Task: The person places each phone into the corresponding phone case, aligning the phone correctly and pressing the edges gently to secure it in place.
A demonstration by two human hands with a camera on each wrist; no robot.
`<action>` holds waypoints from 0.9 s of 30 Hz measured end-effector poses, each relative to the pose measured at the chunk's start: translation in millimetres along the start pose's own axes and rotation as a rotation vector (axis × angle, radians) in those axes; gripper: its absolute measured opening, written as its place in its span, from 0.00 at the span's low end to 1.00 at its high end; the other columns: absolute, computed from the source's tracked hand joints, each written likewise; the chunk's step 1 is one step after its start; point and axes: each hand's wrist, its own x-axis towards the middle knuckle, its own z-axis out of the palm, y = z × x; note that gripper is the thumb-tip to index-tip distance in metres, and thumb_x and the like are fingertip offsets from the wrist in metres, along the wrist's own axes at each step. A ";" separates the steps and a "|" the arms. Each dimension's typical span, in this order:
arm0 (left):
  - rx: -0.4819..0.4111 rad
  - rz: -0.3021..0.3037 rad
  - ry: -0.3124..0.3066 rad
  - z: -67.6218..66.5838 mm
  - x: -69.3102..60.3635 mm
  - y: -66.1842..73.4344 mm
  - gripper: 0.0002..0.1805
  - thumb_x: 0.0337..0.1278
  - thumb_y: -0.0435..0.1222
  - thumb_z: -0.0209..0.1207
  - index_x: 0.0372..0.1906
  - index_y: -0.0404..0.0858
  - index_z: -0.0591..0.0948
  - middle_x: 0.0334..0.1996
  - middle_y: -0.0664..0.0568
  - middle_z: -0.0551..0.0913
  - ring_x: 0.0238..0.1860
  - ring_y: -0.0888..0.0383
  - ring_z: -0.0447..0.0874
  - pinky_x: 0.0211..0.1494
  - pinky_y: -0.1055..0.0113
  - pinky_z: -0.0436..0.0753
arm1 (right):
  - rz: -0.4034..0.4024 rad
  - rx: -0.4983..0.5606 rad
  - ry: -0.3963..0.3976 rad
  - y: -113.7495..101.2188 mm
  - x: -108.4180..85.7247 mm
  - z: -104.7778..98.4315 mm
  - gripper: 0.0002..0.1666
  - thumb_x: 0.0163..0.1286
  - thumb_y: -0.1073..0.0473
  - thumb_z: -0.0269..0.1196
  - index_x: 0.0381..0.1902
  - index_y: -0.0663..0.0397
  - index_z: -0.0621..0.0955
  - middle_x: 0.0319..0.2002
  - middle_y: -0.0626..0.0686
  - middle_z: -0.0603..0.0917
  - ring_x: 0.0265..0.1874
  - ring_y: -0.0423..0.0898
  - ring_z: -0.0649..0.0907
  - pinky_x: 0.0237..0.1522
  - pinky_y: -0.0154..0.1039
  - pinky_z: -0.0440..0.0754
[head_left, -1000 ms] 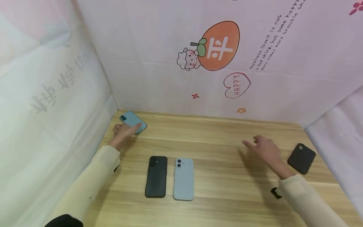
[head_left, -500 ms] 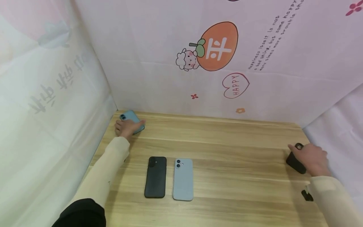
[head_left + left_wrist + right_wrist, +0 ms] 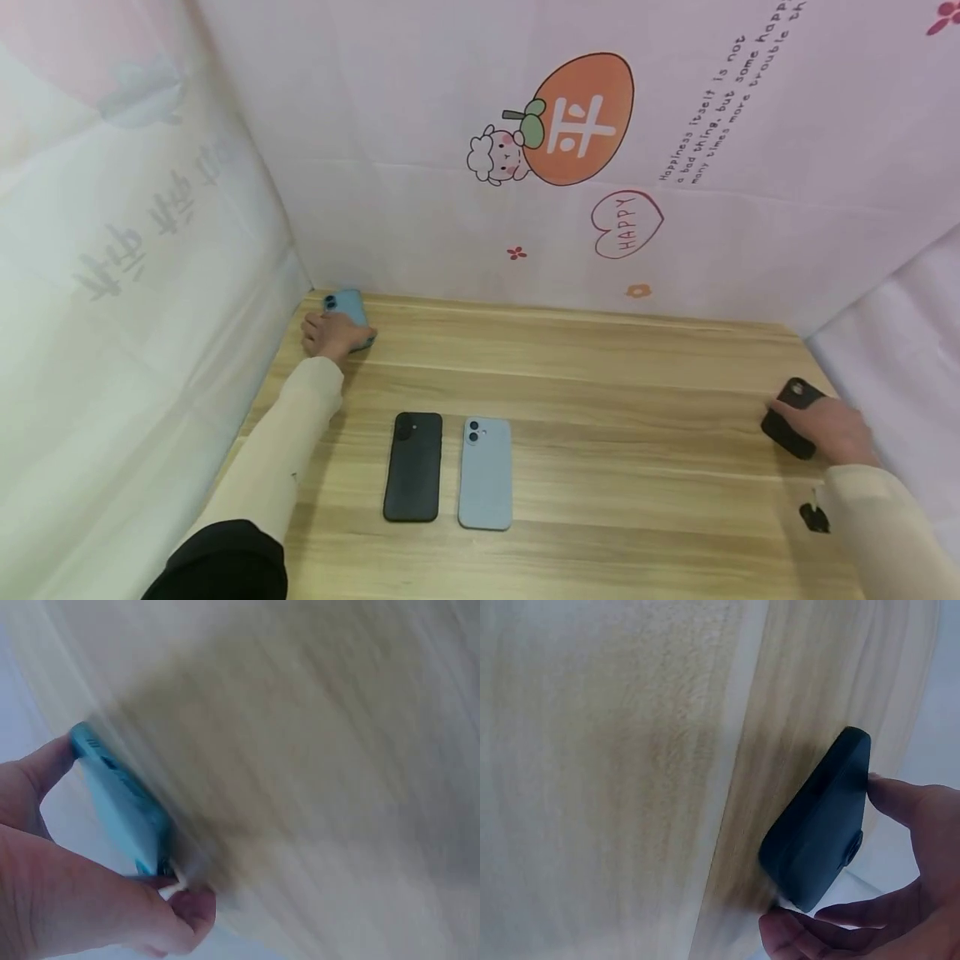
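At the table's back left corner, my left hand grips a blue phone between thumb and fingers. The left wrist view shows the thumb and fingers of this hand at opposite edges of the blue phone. On the right side, my right hand holds a black phone by its edges. In the right wrist view, the black phone is tilted, with the fingers of the right hand around its lower end and the thumb at its side.
A second black phone and a pale blue phone lie side by side at the middle front of the wooden table. Printed white cloth stands behind the table and along both sides.
My right hand has moved right, onto the black phone, and now grips it. My left hand has closed around the blue phone, which has turned slightly. The two middle phones have not moved.
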 end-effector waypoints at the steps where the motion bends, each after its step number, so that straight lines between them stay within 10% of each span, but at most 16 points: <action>1: -0.009 0.003 -0.010 -2.6 -0.5 0.3 0.53 0.66 0.51 0.62 0.75 0.15 0.52 0.70 0.19 0.48 0.70 0.30 0.46 0.75 0.37 0.57 | -0.003 -0.001 0.001 0.9 0.2 -0.2 0.64 0.73 0.25 0.53 0.51 0.97 0.68 0.44 0.87 0.76 0.38 0.70 0.82 0.37 0.57 0.84; 12: 0.063 0.039 -0.024 -14.9 -4.9 -3.8 0.51 0.59 0.39 0.68 0.75 0.16 0.54 0.66 0.18 0.54 0.69 0.28 0.53 0.69 0.39 0.70 | -0.061 0.021 0.004 4.7 3.9 -1.0 0.57 0.67 0.36 0.67 0.51 0.98 0.67 0.46 0.87 0.75 0.41 0.73 0.82 0.42 0.61 0.84; 27: -0.092 0.069 -0.040 -16.9 -17.5 -16.3 0.63 0.55 0.33 0.73 0.79 0.19 0.38 0.72 0.17 0.56 0.70 0.28 0.62 0.77 0.36 0.64 | -0.100 0.033 0.013 3.0 3.8 -4.4 0.64 0.57 0.37 0.75 0.50 1.00 0.63 0.43 0.86 0.74 0.40 0.70 0.79 0.46 0.61 0.82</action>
